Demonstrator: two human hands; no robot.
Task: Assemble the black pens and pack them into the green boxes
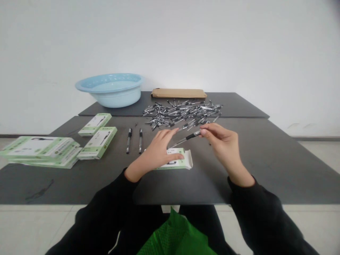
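Two bare hands in black sleeves meet at a white-and-green pen carton point(181, 163) lying on a dark grey counter point(265, 159), its right end flap open. The left hand point(158, 150) covers much of the carton, thumb across the printed face and fingers spread toward the far side; whether it grips the carton I cannot tell. The right hand point(224, 143), just beyond the carton's right end, pinches a clear pen with a black grip point(193, 136) between thumb and fingers. The pen slants down to the left above the carton, its lower end close to the left hand. Left of the carton, two capped pens point(140, 141) lie side by side, slightly apart. Further left of it are two more green-and-white boxes point(98, 141), then a stack of similar boxes point(39, 149). Beyond the carton spreads a big, jumbled heap of pens point(183, 114), with a long brown cardboard package point(179, 93) farther back. A light blue plastic basin point(117, 97) stands beyond the carton, to its left.
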